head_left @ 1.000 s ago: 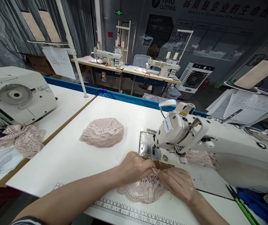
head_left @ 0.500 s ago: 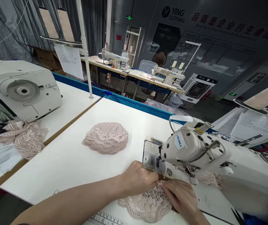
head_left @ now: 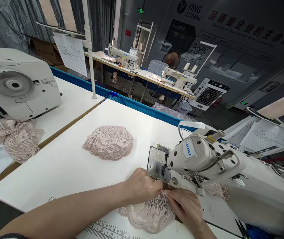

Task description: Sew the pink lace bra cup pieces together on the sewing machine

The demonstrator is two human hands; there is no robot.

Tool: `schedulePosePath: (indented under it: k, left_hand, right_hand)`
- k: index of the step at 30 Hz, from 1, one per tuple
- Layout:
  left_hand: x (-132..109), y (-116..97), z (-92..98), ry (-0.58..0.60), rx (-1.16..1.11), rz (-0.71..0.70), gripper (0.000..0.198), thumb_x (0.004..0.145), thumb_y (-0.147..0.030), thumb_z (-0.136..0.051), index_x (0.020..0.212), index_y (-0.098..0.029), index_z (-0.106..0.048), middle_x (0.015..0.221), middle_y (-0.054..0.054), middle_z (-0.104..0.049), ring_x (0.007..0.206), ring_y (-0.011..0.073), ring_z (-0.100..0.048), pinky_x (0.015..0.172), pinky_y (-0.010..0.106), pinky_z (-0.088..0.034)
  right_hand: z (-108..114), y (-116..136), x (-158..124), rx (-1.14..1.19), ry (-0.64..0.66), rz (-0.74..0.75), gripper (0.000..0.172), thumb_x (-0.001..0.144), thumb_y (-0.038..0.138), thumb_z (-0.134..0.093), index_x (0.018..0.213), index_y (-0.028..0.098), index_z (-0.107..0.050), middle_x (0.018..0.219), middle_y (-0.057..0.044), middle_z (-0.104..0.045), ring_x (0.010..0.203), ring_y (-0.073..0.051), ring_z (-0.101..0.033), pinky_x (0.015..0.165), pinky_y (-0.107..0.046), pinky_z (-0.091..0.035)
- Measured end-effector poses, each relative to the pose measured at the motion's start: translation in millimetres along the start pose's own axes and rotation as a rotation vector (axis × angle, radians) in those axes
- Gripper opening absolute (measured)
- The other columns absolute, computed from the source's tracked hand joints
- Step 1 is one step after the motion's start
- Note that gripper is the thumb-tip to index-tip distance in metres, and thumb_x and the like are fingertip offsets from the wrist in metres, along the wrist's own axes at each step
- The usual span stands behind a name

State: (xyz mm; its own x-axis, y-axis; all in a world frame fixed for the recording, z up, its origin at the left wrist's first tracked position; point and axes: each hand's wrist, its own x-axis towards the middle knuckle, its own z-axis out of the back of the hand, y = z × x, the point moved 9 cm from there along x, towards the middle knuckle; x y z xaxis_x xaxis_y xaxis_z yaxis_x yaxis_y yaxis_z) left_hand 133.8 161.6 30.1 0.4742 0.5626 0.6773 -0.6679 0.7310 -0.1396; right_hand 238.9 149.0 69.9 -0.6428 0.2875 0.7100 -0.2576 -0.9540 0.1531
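Pinching the upper edge of a lace piece [head_left: 148, 217] with the left hand [head_left: 142, 186], thumb and fingertips pressed close. Pinching that same edge with the right hand [head_left: 185, 207], fingertips just beside the left ones, grip narrow on both sides. Cannot tell how the fingers hidden behind the lace are set. Holding it near the worktop's [head_left: 64, 146] near edge, scalloped border turned toward that edge, just in front of the metal plate [head_left: 155, 162] of a sewing machine [head_left: 206, 156]. Showing printed ruler marks [head_left: 109, 229] along the near edge, partly covered by the left forearm [head_left: 77, 209]. Seeing a lace stack [head_left: 109, 142] well apart from both hands, between the worktop's left edge and the metal plate. Spotting more lace [head_left: 217, 190] beyond the right hand, partly hidden by the machine. Noting blue cloth [head_left: 144, 111] running along the far edge, from the far left corner toward the machine. Making out dark scissors [head_left: 241, 228] to the right of the right hand, cut off by the picture's bottom edge.
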Motion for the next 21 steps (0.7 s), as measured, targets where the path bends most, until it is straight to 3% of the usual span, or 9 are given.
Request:
schedulePosePath:
  k: [4,14,21]
  left_hand:
    - [-0.9,1.3,5.0,-0.06,-0.04,0.002,0.023,0.088,-0.01,-0.05,0.067,-0.017,-0.054,0.042,-0.008,-0.044,0.035,0.0078,-0.039,0.038,0.02,-0.029]
    - [-2.0,2.7,3.8,-0.038,-0.071,-0.005,0.025,0.092,-0.012,-0.049,0.069,-0.016,-0.057,0.043,-0.008,-0.045,0.035,0.0073,-0.038,0.04,0.019,-0.031]
    - [-0.3,1.6,12.3,-0.087,-0.109,-0.013,0.025,0.09,-0.009,-0.049,0.068,-0.015,-0.058,0.043,-0.008,-0.045,0.035,0.0065,-0.038,0.039,0.019,-0.03]
  right_hand:
    - [-0.3,4.6,2.4,-0.026,-0.001,0.037,0.022,0.09,-0.002,-0.06,0.103,0.015,-0.064,0.072,-0.001,-0.07,0.056,-0.014,-0.066,0.052,-0.025,-0.054]
    - [-2.0,4.6,3.1,-0.018,0.005,0.038,0.02,0.092,-0.001,-0.06,0.104,0.014,-0.063,0.071,-0.001,-0.07,0.056,-0.012,-0.064,0.052,-0.023,-0.053]
    - [-1.2,4.3,1.3,-0.037,-0.022,0.041,0.016,0.094,0.002,-0.059,0.102,0.016,-0.063,0.07,0.0,-0.071,0.057,-0.011,-0.066,0.054,-0.021,-0.054]
